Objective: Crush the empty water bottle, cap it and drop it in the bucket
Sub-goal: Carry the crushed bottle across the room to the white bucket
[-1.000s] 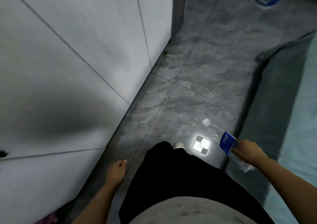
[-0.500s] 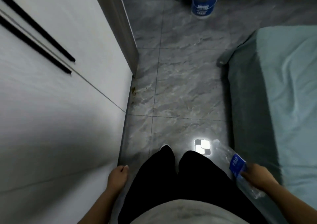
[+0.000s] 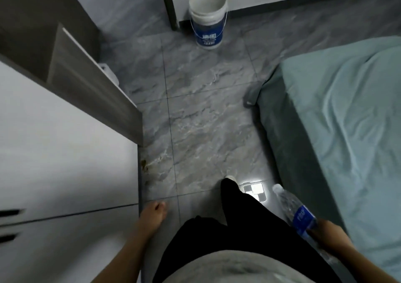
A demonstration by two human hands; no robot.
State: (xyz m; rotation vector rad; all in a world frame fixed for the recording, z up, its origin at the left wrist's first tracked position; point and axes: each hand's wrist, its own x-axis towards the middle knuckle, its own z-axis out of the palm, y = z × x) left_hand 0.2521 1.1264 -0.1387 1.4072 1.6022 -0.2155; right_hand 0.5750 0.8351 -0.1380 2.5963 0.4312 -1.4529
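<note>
Head view: our right hand (image 3: 332, 237) grips the water bottle (image 3: 297, 212) at five o'clock; left hand (image 3: 153, 212) loosely curled, empty. We should squeeze mid-body, capping before reaching the twelve-o'clock bucket (image 3: 207, 19).

Since a second ago I've walked forward and the view swung right. The bucket (image 3: 207, 20), barely peeking in at the top edge before, now shows whole with its open mouth, far ahead of my right hand (image 3: 331, 236). The bed (image 3: 351, 118) beside that hand fills way more of the frame, and the cabinet's (image 3: 65, 141) grey end panel has come into sight.
</note>
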